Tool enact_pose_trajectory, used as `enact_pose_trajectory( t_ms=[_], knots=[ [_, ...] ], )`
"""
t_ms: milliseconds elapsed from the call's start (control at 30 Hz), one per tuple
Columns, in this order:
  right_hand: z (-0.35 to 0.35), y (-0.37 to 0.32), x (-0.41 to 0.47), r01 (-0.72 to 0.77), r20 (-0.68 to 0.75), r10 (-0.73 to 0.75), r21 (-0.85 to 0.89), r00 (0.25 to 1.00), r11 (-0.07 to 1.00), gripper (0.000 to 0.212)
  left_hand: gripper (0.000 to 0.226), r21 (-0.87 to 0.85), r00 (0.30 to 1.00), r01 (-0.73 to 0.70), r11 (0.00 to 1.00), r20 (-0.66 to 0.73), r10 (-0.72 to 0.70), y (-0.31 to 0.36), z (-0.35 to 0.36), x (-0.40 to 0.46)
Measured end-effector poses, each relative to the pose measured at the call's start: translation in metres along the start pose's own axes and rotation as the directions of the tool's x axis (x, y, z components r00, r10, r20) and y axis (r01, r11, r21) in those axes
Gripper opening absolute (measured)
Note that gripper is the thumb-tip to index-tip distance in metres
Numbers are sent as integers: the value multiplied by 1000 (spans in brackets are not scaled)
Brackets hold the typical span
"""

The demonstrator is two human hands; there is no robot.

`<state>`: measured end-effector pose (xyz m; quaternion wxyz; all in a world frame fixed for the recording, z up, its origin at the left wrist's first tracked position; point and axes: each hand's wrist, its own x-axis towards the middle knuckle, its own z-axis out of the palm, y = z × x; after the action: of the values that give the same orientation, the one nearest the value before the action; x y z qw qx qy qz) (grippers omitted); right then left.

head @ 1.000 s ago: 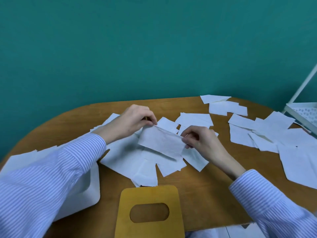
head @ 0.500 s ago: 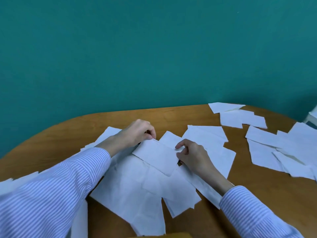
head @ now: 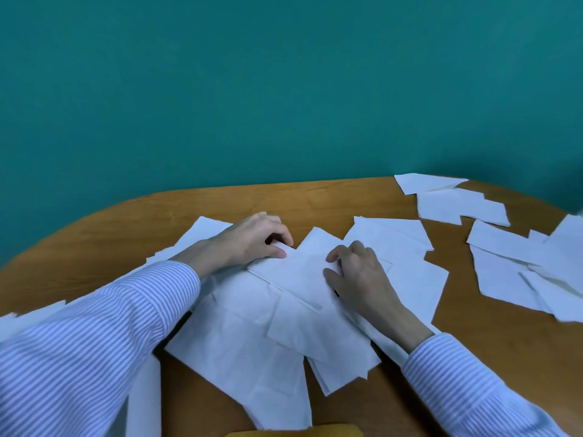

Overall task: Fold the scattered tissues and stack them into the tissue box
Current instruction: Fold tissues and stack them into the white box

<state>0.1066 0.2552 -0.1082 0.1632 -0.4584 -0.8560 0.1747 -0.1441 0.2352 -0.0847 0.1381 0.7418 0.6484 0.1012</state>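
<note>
A folded white tissue [head: 299,272] lies on top of a pile of loose tissues [head: 239,348] in the middle of the wooden table [head: 315,200]. My left hand [head: 249,241] pinches its left corner between thumb and curled fingers. My right hand [head: 359,275] covers its right end with bent fingers, thumb and forefinger gripping the tissue. The top of the yellow tissue box [head: 296,433] just shows at the bottom edge. A white piece [head: 143,402] stands by my left sleeve.
More flat tissues [head: 457,203] lie at the back right, and others [head: 520,266] spread toward the right edge. One sheet [head: 394,238] sits just behind my right hand. A teal wall rises behind the table. Bare wood shows at the back left.
Both hands lowered the folded tissue onto the pile and moved slightly forward. The view tilted up, so the yellow box slid almost out of frame and the white rack at right disappeared.
</note>
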Motion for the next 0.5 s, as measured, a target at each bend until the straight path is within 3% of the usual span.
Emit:
enact_pose_trajectory(
  t_ms=[100, 233, 400, 500],
  knots=[
    [0, -1, 4, -2, 48, 3, -22, 999, 1000, 24, 29, 15, 999, 1, 1000, 44, -2, 3, -2, -4],
    [-7, -5, 14, -35, 148, 30, 33, 989, 999, 10, 20, 60, 997, 15, 998, 76, -19, 9, -6, -6],
    [-17, -11, 19, -56, 223, 44, 48, 974, 997, 16, 6, 23, 1000, 13, 1000, 19, -13, 16, -13, -11],
    [-24, -12, 14, -90, 254, 35, 206, 967, 974, 22, 11, -13, 1000, 15, 1000, -18, -15, 21, -22, -19]
  ],
)
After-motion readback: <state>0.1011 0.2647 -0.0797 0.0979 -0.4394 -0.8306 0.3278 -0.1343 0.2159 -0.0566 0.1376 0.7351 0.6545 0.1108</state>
